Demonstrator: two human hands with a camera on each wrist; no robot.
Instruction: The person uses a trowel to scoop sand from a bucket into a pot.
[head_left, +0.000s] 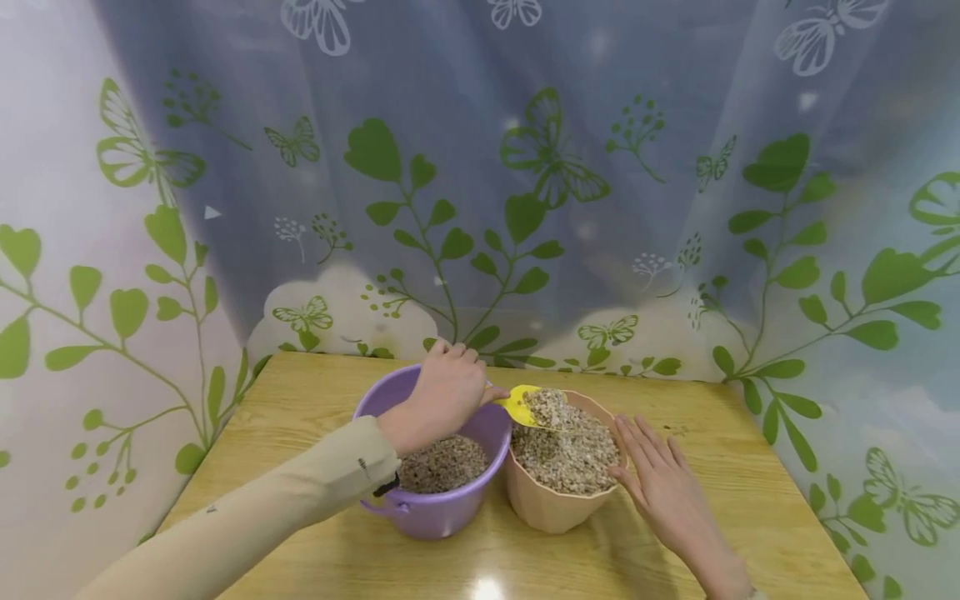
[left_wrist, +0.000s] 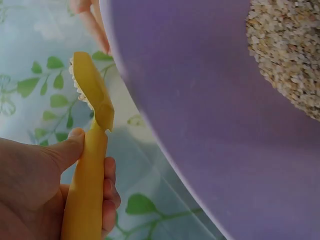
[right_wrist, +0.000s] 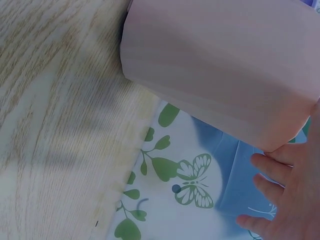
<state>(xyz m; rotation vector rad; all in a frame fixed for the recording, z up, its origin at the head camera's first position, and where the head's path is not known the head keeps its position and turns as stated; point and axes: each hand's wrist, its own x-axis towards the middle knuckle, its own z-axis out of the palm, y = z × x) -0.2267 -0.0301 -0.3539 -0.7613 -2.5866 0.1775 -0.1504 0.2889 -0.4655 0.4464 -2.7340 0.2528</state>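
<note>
My left hand [head_left: 444, 385] grips the handle of a small yellow shovel [left_wrist: 86, 185], thumb along one side and fingers curled round the other. The shovel's blade [head_left: 517, 406] carries pale gravel [head_left: 547, 406] over the left rim of a peach faceted pot [head_left: 553, 515]. Gravel [head_left: 573, 462] fills that pot nearly to its rim. Under my left forearm stands a purple bucket [head_left: 457, 510] with darker-looking gravel [head_left: 446, 467] low inside. My right hand [head_left: 667, 492] touches the pot's right side near the rim, fingers extended; the right wrist view shows fingertips at the pot's edge.
Both containers stand close together on a light wooden table [head_left: 300, 417]. A few dark specks [head_left: 678, 429] lie right of the pot. Behind and beside the table hangs a curtain [head_left: 450, 208] printed with leaves and butterflies.
</note>
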